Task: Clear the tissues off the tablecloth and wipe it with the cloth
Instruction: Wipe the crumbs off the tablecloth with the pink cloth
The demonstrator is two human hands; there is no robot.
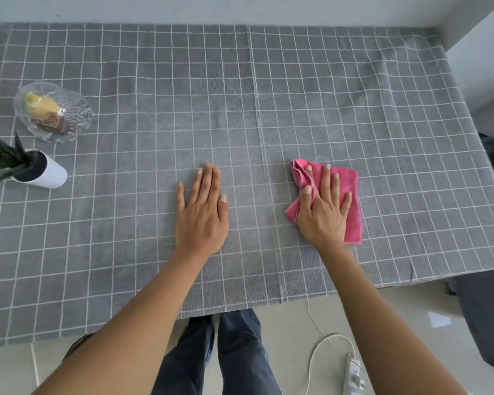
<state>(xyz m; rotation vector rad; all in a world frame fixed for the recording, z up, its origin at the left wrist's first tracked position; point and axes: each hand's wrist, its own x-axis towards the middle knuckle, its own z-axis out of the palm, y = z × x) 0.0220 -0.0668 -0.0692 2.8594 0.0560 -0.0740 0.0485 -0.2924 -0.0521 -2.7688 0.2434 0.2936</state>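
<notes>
A grey tablecloth [240,89] with a white grid covers the table. A pink cloth [351,220] lies folded on it, right of centre. My right hand [322,209] presses flat on the pink cloth with its fingers spread and straight. My left hand [201,212] rests flat on the bare tablecloth near the middle, fingers straight and close together, holding nothing. No tissues show on the tablecloth.
A glass bowl [77,121] with yellow and brown items stands at the left. A small plant in a white pot [50,173] is in front of it. A white cable and power strip [352,374] lie on the floor below the table's front edge.
</notes>
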